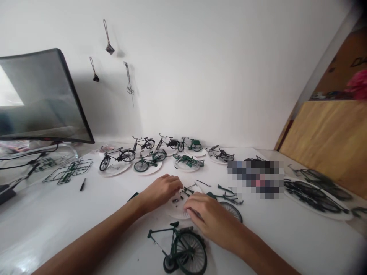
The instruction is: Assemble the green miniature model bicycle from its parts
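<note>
My left hand [164,191] is over the far left side of a white paper plate [174,210], its fingers curled together and the tips hidden. Opposite it, my right hand [210,217] is closed at the plate's right side; whatever is in its fingers does not show. Small dark parts [175,200] lie on the plate between the hands. Nearest to me rests a green model bicycle [183,248] with a saddle and rear wheel, but no front wheel or handlebar on it. Beyond my right hand are a loose spoked wheel [237,214] and dark green bar parts [228,194].
Model bicycles stand or lie on paper plates along the wall, including a black one [117,156] and a green one [150,160]. Green part frames [69,170] and a small black tool [83,185] lie left, below a monitor [43,95]. A plate of wheels [315,196] sits right.
</note>
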`<state>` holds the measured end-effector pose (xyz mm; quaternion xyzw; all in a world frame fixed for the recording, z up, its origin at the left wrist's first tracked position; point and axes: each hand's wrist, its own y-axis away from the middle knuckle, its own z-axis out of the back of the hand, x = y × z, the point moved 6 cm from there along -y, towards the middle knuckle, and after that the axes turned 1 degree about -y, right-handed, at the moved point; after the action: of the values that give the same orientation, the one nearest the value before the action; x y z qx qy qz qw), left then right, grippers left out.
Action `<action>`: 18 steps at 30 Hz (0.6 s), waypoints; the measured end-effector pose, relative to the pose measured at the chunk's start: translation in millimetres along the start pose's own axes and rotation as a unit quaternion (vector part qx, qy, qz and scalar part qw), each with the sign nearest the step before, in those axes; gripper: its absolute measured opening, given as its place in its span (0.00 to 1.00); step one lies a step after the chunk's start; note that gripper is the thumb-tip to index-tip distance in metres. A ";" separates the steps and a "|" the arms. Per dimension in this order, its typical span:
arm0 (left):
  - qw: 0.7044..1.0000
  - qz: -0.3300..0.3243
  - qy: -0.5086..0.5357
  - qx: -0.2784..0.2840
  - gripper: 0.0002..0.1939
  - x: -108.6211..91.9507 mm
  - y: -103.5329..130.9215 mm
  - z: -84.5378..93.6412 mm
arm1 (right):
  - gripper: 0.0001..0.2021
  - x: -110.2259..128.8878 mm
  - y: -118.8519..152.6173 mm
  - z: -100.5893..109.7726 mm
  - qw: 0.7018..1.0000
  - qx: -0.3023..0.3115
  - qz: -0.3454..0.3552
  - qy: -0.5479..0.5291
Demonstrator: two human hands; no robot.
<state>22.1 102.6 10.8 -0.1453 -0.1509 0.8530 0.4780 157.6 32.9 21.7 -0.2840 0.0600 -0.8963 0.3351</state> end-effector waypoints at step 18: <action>1.000 0.014 -0.006 0.004 0.08 19.5 4.7 8.5 | 0.12 -13.8 -2.1 5.1 1.000 -0.004 -0.026 0.006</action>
<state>5.4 116.0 14.7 -0.1402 -0.1490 0.8609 0.4659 167.7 43.6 20.2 -0.2815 0.0583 -0.9063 0.3100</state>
